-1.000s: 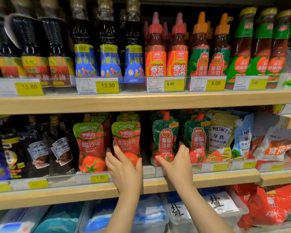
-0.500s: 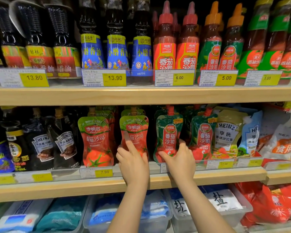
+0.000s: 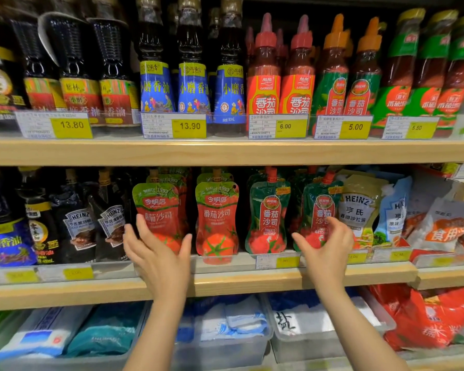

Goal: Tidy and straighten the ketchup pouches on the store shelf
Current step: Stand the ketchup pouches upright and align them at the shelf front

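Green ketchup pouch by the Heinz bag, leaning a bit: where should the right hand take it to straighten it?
Grip the green pouch at its narrower waist, thumb and fingers on opposite side edges, coming from the front. The right hand is open there already. Avoid the spout: the shelf above crowds it.

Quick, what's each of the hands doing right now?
Left hand: open, fingers spread against the leftmost red ketchup pouch.
Right hand: open, cupped at the right green ketchup pouch.

My hands have spread apart: my left hand [image 3: 158,253] has gone from the second red pouch [image 3: 217,223] to the leftmost red pouch [image 3: 157,212], and my right hand [image 3: 326,249] from the first green pouch [image 3: 269,215] to the second green pouch [image 3: 318,210]. The second red pouch now stands uncovered.
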Demonstrator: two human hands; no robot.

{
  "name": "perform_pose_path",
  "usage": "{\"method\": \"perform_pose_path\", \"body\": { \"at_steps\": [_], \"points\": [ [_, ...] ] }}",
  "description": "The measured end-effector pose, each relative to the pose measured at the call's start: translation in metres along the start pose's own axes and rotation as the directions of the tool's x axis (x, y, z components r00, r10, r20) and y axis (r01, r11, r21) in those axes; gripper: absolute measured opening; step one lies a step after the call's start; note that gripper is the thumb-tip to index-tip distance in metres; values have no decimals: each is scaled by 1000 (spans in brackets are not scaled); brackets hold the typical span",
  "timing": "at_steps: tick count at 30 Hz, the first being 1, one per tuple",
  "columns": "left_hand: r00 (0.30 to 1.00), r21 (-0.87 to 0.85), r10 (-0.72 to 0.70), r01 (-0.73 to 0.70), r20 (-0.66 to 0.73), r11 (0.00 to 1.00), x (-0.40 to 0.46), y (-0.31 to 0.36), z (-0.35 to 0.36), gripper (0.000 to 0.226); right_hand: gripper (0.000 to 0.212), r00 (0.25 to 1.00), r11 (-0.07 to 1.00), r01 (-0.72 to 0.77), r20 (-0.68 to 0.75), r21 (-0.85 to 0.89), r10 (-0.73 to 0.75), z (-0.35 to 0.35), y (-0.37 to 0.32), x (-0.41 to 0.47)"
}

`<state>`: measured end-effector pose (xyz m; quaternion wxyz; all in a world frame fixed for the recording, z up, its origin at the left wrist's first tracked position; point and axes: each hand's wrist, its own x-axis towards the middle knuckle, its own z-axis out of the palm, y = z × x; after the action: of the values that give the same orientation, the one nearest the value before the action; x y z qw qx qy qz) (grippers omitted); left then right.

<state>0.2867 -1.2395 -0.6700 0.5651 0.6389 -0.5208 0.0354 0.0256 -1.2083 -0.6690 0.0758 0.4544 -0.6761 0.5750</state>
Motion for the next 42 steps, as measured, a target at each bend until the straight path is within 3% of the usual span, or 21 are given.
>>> {"method": "perform_pose_path", "body": {
  "at_steps": [2,5,11,29,35,38,40,42],
  "points": [
    [990,60,-92,86,103,994,10,-7,0,100,87,996,993,-92,-18,-76,91,-1,7,9],
    [983,163,-69,41,172,986,12,-8,4,90,93,984,973,-166,43,-160,175,8,9,15],
    [984,202,-101,70,147,977,10,-6,13,76,81,983,956,-175,8,-237,182,15,13,18],
    [987,244,-63,25,151,970,7,-3,23,74,65,988,944,-137,28,-301,153,14,8,14],
    [984,252,-77,34,163,967,7,-3,22,73,71,986,955,-149,35,-258,163,12,7,13],
    [986,163,-79,54,149,985,6,0,18,81,81,985,971,-148,64,-188,163,7,6,12],
    [995,-35,-47,51,84,998,-1,-2,10,88,85,987,988,-141,74,-62,145,0,9,5],
    [995,-195,99,-94,17,976,-18,-7,0,83,75,997,993,-55,54,104,49,-9,14,-9]
  ]
}}
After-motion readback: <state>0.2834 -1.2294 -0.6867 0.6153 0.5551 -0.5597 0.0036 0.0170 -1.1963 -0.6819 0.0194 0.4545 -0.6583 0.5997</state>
